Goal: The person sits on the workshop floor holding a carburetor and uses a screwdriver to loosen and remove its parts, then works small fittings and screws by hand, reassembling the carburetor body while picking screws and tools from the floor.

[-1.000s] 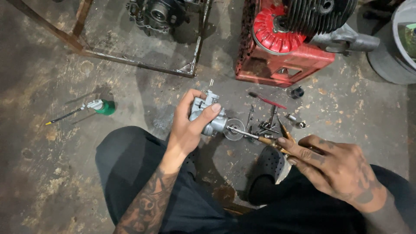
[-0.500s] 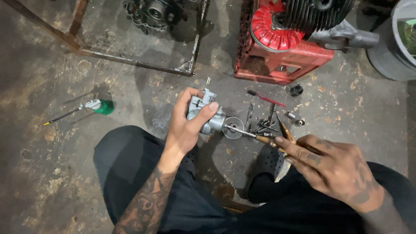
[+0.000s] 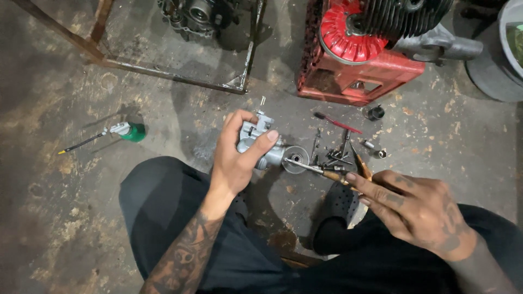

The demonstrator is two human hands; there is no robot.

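We're crouched over a stained, grimy concrete floor (image 3: 65, 228), workshop setting, dim light. Far left: one rusty metal frame (image 3: 169, 72) running diagonally, with one dark engine part (image 3: 190, 13) sitting inside it at the far edge. Left of our knee: one small green-capped tool (image 3: 128, 131) with a thin rod, lying flat, well apart from the hands. Centre: our left hand (image 3: 235, 158) wrapped tight around one grey metal carburetor (image 3: 260, 146), thumb across its top, held above the floor just past our left knee. Right of it: our right hand (image 3: 417, 207) gripping one wooden-handled screwdriver (image 3: 318, 171), fingers closed on the handle, tip at the carburetor's round end face. A second orange-handled tool (image 3: 360, 163) sits right by those fingers; can't tell whether the hand holds it too or it's on the floor. Just beyond: a loose pile of small screws and bits (image 3: 333, 155), too small to count, plus one red-handled tool (image 3: 338, 123) and one small black cap (image 3: 375, 112). Far right-centre: one red engine (image 3: 376, 60) with a finned black cylinder. Far right edge: one grey round container (image 3: 498, 54), partly out of frame. Near: our two legs in black trousers, one black shoe (image 3: 335, 207) under the right hand.
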